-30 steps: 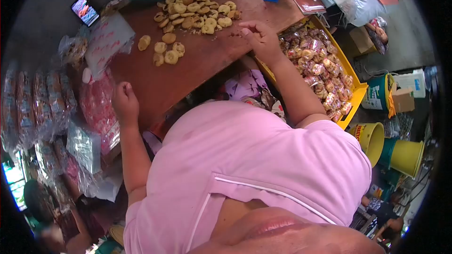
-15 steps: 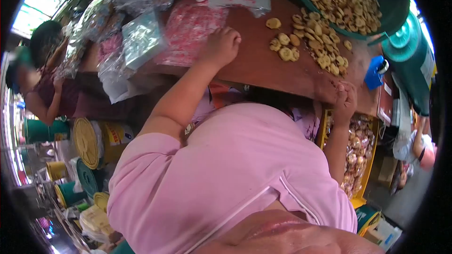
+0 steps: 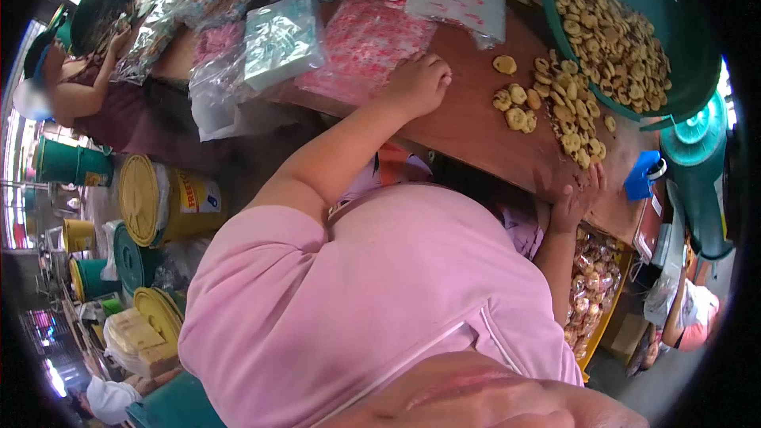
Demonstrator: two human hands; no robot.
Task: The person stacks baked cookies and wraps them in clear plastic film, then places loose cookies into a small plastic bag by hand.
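Note:
My left hand (image 3: pixel 420 85) rests on the brown table, its fingers curled under, at the edge of a sheet of red-printed clear plastic (image 3: pixel 361 47). Whatever may lie inside those fingers is hidden. At the table's front edge my right hand (image 3: pixel 577 200) is open, fingers spread, with nothing visible in it. Just beyond its fingertips lies a loose pile of round golden biscuits (image 3: pixel 572 107). A small cluster of biscuits (image 3: pixel 517 107) and a single biscuit (image 3: pixel 505 64) sit between the two hands, apart from the pile.
A green basin (image 3: pixel 590 83) full of biscuits stands at the back right. Stacked plastic packs (image 3: pixel 281 40) and a white printed bag (image 3: pixel 460 4) lie to the left and back. A blue object (image 3: pixel 640 176) sits at right. Lidded buckets (image 3: pixel 143 202) and another person (image 3: pixel 87 87) are at left.
My right hand has opened from a closed, pinched shape and spread its fingers near the table edge. My left hand stays curled on the table. The whole view has shifted slightly.

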